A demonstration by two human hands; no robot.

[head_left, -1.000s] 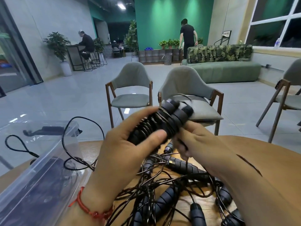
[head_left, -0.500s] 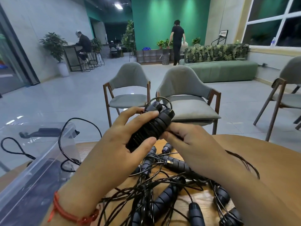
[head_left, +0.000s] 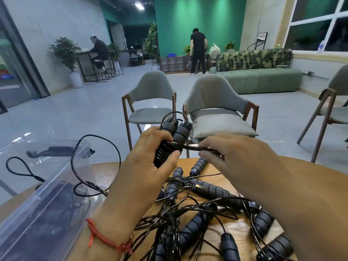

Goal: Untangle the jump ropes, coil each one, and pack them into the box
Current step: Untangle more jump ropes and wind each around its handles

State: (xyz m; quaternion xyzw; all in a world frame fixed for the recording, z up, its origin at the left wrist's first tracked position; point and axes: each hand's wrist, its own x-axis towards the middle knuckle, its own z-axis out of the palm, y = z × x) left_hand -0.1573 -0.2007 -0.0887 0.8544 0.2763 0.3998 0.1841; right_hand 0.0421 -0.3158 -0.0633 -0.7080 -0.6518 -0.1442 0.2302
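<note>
Rubbery ribbed handles (head_left: 169,142) give the left hand (head_left: 150,162) firm purchase, gripping both together, while the right hand (head_left: 239,157) pinches the thin, springy cord (head_left: 194,147) taut.

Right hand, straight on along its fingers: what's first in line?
Probably the handles in the left hand; the right hand points left along the cord it pinches toward them. Depth uncertain.
</note>
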